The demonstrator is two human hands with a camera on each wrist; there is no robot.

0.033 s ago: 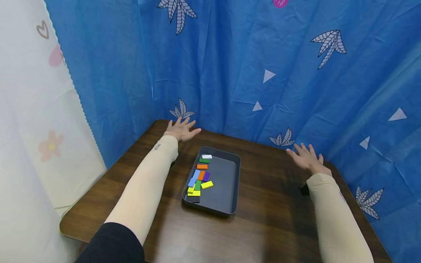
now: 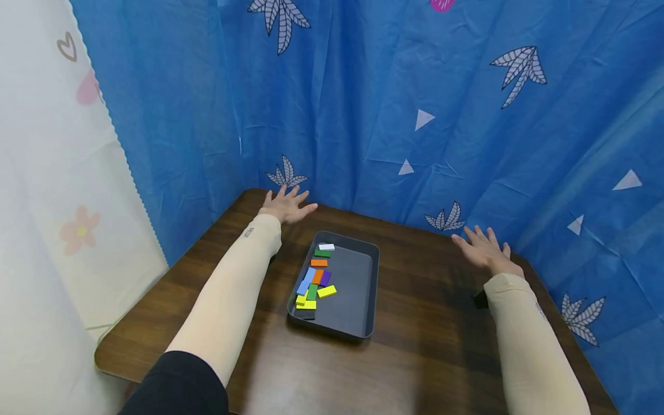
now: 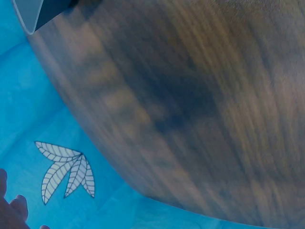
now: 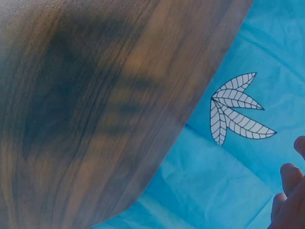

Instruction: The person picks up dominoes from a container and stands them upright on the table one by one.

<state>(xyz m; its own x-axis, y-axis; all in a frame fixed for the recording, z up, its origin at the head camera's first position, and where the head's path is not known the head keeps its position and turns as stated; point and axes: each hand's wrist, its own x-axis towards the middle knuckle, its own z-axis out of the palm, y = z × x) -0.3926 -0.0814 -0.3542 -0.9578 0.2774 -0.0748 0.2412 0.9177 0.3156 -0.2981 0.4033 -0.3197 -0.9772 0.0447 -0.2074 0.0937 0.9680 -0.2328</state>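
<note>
Either side of tray [image 2: 351, 288] | left hand [image 2: 287, 206], right hand [image 2: 486, 253] outstretched | grips spread apart

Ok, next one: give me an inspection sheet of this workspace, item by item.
Surface: brown wood-grain table, shiny toward the near side
Work things: dark grey tray holding small coloured blocks, mostly along its left side
Clutter: nothing seen
Hands: left hand and right hand both raised, fingers spread, neither holding anything
Cables: nothing seen
Surroundings: blue patterned curtain behind the table, white patterned curtain at left
</note>
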